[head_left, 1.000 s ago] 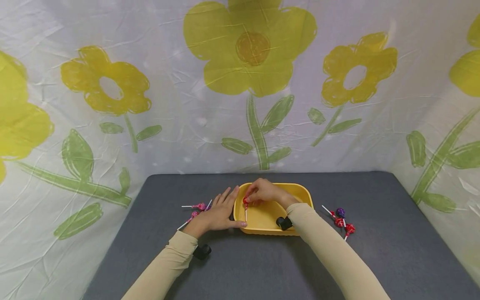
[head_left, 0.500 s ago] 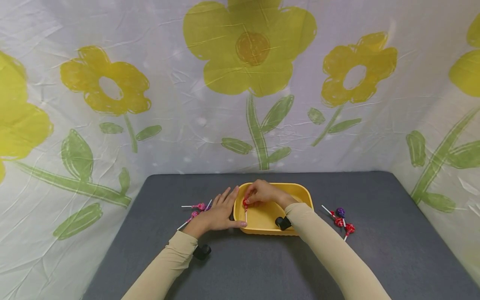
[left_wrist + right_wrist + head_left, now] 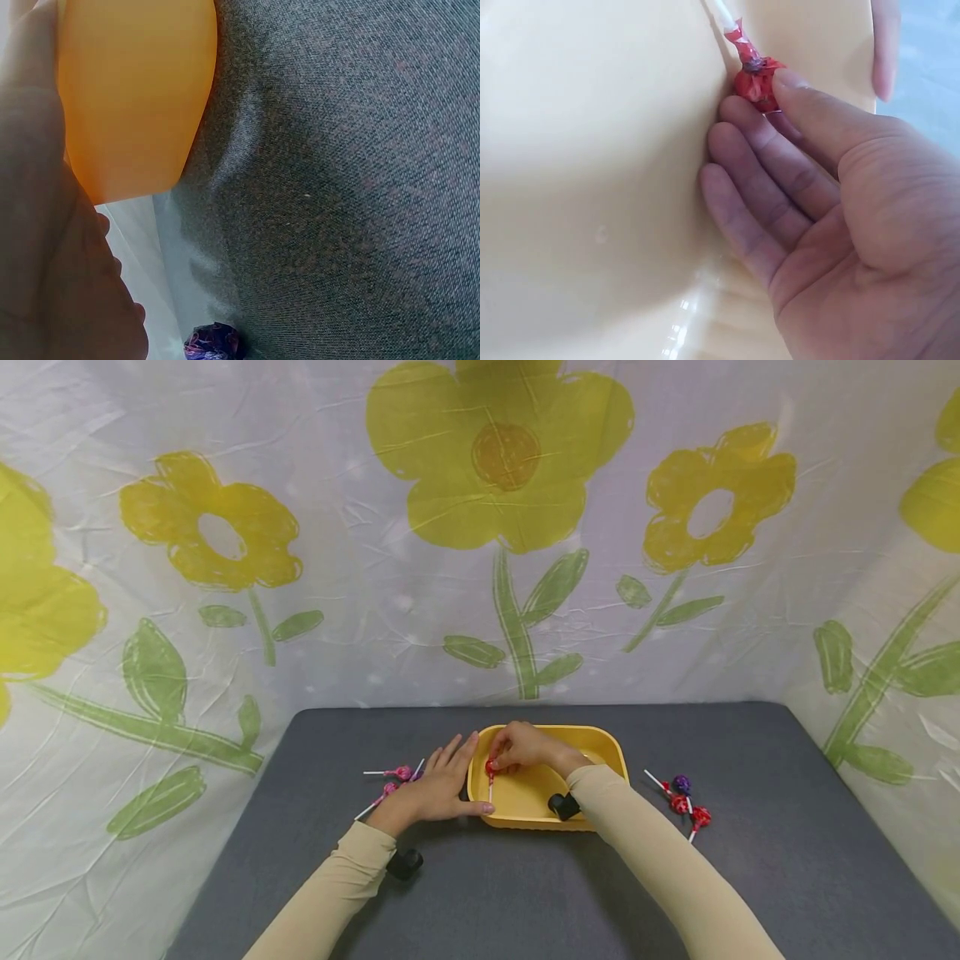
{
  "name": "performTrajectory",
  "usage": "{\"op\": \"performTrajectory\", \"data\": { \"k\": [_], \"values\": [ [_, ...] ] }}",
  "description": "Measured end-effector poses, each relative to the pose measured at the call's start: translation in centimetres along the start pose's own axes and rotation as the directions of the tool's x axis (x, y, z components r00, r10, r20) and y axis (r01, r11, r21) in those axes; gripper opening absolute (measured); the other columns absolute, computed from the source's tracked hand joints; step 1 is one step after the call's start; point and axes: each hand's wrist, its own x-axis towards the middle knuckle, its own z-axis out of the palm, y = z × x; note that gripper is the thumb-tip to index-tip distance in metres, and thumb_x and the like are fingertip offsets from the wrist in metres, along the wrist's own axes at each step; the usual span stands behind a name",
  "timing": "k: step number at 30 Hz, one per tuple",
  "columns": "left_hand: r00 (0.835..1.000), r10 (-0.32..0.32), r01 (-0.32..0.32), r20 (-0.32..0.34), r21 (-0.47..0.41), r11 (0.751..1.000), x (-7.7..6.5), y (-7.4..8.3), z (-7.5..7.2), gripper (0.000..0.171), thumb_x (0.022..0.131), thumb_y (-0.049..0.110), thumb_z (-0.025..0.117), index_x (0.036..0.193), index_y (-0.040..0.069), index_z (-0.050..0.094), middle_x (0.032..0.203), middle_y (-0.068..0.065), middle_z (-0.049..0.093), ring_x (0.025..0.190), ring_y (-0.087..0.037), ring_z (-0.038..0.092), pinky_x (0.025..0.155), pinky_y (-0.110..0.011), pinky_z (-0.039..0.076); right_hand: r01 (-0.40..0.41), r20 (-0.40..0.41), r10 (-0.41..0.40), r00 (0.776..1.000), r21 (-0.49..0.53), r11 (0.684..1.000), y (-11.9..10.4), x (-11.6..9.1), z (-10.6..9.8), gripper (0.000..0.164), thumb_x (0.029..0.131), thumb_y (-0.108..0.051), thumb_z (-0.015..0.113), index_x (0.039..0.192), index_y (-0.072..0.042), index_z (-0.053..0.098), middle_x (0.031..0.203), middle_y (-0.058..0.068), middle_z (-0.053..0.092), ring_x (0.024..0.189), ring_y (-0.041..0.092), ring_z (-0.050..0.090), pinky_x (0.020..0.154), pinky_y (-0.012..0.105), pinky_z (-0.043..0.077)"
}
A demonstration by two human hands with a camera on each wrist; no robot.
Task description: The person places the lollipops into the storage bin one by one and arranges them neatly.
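Note:
Inside a yellow plastic tray (image 3: 540, 821), near its left end, my right hand (image 3: 521, 747) pinches the wrapped head of a red lollipop (image 3: 757, 84) between thumb and fingers. The lollipop's white stick (image 3: 491, 795) points toward the tray's near wall. My left hand (image 3: 435, 789) lies along the tray's left side with its fingers spread and straight, the thumb at the near left corner. In the left wrist view the palm is against the tray's outer wall (image 3: 139, 97).
Left of the tray, beside my left hand, lie pink lollipops (image 3: 402, 773) and a purple lollipop (image 3: 213, 342), partly hidden by the hand in the head view. Several red lollipops (image 3: 701, 817) and a purple one (image 3: 681, 784) lie to the right on the dark grey table (image 3: 495, 902). A flowered cloth (image 3: 360, 635) hangs behind.
My right hand has shifted slightly toward the near side of the tray, with the red lollipop still in its fingers. The left hand has stayed in place.

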Motion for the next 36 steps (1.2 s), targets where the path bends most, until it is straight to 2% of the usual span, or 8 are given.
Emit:
{"op": "performTrajectory", "data": {
  "k": [8, 23, 36],
  "values": [
    [1.000, -0.002, 0.002, -0.001, 0.000, 1.000, -0.07, 0.12, -0.13, 0.122, 0.080, 0.080, 0.056, 0.159, 0.017, -0.013, 0.170, -0.002, -0.002, 0.157, -0.029, -0.006, 0.124, -0.060, 0.005, -0.008, -0.011, 0.008, 1.000, 0.004, 1.000, 0.12, 0.30, 0.11, 0.015, 0.089, -0.011, 0.073, 0.102, -0.002, 0.073, 0.086, 0.012, 0.076, 0.065, 0.017, 0.068, 0.064, 0.028, 0.059],
    [1.000, 0.002, -0.002, 0.006, 0.000, 1.000, -0.13, 0.21, -0.21, 0.122, 0.080, 0.078, 0.057, 0.159, 0.016, -0.013, 0.170, -0.003, -0.001, 0.157, -0.030, -0.005, 0.125, -0.060, 0.004, -0.029, -0.026, 0.029, 0.999, -0.006, 1.000, -0.03, 0.27, 0.24, 0.016, 0.088, -0.012, 0.074, 0.102, -0.004, 0.073, 0.085, 0.012, 0.076, 0.073, 0.030, 0.072, 0.067, 0.034, 0.060],
    [1.000, 0.000, 0.000, -0.011, -0.005, 1.000, -0.03, 0.12, 0.08, 0.122, 0.080, 0.078, 0.058, 0.159, 0.017, -0.011, 0.170, -0.004, 0.002, 0.157, -0.029, -0.004, 0.125, -0.059, 0.004, -0.008, -0.010, 0.008, 1.000, -0.007, 1.000, 0.36, 0.56, 0.28, 0.019, 0.087, -0.009, 0.074, 0.106, -0.005, 0.073, 0.086, 0.009, 0.076, 0.070, 0.022, 0.072, 0.065, 0.030, 0.060]
  ]
}}
